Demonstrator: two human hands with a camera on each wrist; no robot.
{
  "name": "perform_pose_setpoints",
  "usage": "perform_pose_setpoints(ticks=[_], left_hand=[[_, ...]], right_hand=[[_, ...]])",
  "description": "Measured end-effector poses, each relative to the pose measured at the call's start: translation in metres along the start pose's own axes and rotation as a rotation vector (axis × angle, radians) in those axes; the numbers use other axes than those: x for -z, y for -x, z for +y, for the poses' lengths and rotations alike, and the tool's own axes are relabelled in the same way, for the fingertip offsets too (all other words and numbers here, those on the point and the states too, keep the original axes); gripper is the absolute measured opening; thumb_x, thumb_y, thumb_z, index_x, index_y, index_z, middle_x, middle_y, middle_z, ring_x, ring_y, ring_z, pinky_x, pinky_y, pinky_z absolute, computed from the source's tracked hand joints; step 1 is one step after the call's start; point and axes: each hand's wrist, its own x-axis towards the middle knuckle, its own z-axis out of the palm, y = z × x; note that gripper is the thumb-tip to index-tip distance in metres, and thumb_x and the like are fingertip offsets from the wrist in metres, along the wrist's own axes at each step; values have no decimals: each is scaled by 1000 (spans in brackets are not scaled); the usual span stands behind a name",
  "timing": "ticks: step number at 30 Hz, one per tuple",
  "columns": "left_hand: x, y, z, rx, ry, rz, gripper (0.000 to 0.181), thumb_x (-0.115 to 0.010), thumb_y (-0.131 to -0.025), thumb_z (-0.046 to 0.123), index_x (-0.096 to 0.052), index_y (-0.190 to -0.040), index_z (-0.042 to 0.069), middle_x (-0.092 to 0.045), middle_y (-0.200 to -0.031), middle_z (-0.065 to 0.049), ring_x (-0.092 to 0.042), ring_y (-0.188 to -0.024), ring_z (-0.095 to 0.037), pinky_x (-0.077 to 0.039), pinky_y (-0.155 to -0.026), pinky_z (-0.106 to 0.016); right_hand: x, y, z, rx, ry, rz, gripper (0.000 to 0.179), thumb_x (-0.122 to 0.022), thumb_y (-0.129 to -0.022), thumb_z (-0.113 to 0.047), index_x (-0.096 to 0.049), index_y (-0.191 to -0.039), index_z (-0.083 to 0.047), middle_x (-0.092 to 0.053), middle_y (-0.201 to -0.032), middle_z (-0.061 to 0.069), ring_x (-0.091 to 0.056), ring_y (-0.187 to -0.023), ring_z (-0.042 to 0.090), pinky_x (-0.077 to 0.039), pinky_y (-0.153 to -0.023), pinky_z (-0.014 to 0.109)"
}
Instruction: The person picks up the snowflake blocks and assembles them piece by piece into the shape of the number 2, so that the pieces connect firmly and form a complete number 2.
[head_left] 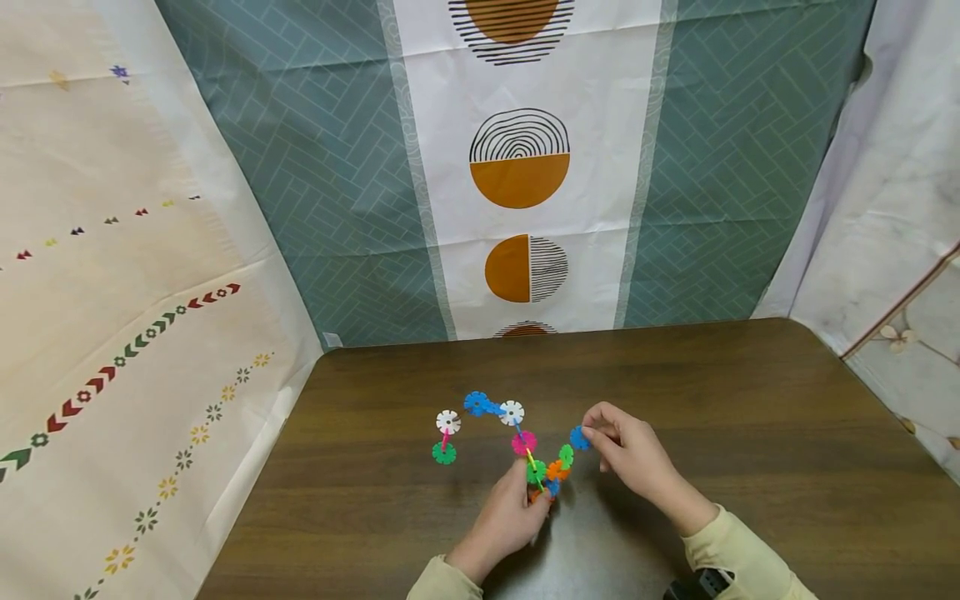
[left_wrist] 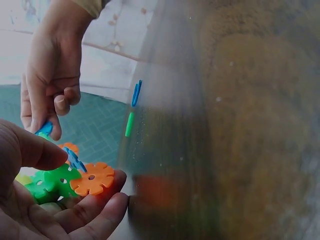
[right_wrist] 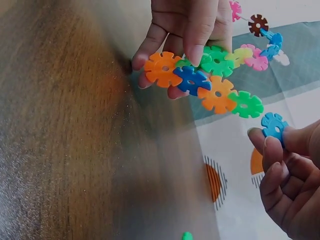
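My left hand [head_left: 506,512] pinches a chain of notched plastic flower discs near a green disc [right_wrist: 217,61], thumb on one side and fingers on the other. Beyond its fingers an orange disc [right_wrist: 163,69], a blue one [right_wrist: 192,80] and another orange one [right_wrist: 217,95] lead to a green end disc [right_wrist: 246,104]. The other length of chain, with a pink disc [head_left: 524,442] and a white disc [head_left: 512,412], curves away to the left. Between right thumb and fingertips, my right hand [head_left: 637,454] holds a single blue disc [right_wrist: 274,127], a small gap from the green end disc.
The chain's far end, a green disc [head_left: 444,452], is over the left part of the brown table [head_left: 337,517]. In the left wrist view a blue piece [left_wrist: 136,93] and a green piece [left_wrist: 129,124] show edge-on. Patterned cloth [head_left: 360,167] hangs behind the table.
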Motion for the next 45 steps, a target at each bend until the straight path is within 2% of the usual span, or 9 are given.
perform_pose_setpoints(ticks=[5,10,14,18,23,31,39,42,45], left_hand=[[-1,0,0,-14,1,-9,21,-69,-89,13,-50,-97,11,-50,-78,5,-48,-71,-8,-42,-63,-23],[-1,1,0,-1,18,-41,20,-68,-91,13,-50,-99,11,-50,-80,7,-48,-71,-6,-42,-64,-23],[-1,1,-2,17,80,-51,19,-67,-92,10,-50,-100,9,-55,-79,8,-51,-69,-3,-45,-64,-22],[-2,0,-4,17,119,-45,19,-66,-92,9,-49,-101,9,-56,-78,7,-52,-68,-1,-46,-64,-22],[-2,-1,-2,20,128,-47,19,-66,-93,11,-49,-101,10,-53,-76,7,-50,-67,-3,-45,-62,-22],[-5,0,-1,31,167,-61,17,-63,-94,7,-48,-104,9,-57,-84,5,-54,-72,-3,-46,-64,-22],[-8,0,-1,6,191,-31,18,-63,-93,3,-48,-102,7,-61,-86,2,-60,-73,-3,-48,-63,-21],[-6,0,0,14,184,-34,20,-63,-93,2,-48,-104,7,-61,-85,2,-59,-71,-3,-47,-62,-21],[-5,-1,0,18,173,-46,20,-64,-93,3,-47,-104,8,-60,-83,4,-58,-71,-1,-47,-62,-21]], right_hand=[[-2,1,0,42,30,-13,5,-62,-97,-18,-57,-97,-17,-58,-61,-4,-54,-50,20,-42,-45,27],[-4,1,1,163,134,-15,6,-62,-96,-14,-61,-102,-17,-62,-70,-9,-48,-50,5,-44,-48,25],[-7,2,3,309,289,2,28,-65,-94,-13,-65,-122,-16,-71,-98,-6,-60,-70,3,-52,-63,27],[-10,4,5,384,411,-43,52,-69,-91,-34,-55,-136,-12,-67,-112,-1,-65,-86,11,-55,-73,33],[-16,5,6,360,485,-51,68,-74,-83,-43,-51,-135,-7,-64,-114,5,-66,-84,14,-55,-73,35],[-21,5,9,319,395,-101,54,-75,-87,-22,-47,-129,-2,-60,-116,10,-59,-78,12,-53,-72,31],[-23,3,12,334,365,-127,40,-70,-91,-19,-47,-120,-4,-52,-94,-4,-49,-76,10,-46,-68,27],[-23,3,12,315,359,-148,39,-69,-92,-22,-49,-121,-4,-54,-98,-3,-50,-78,11,-47,-70,28],[-21,4,13,277,342,-165,52,-71,-91,-31,-48,-131,-7,-60,-112,2,-56,-86,12,-51,-76,31]])
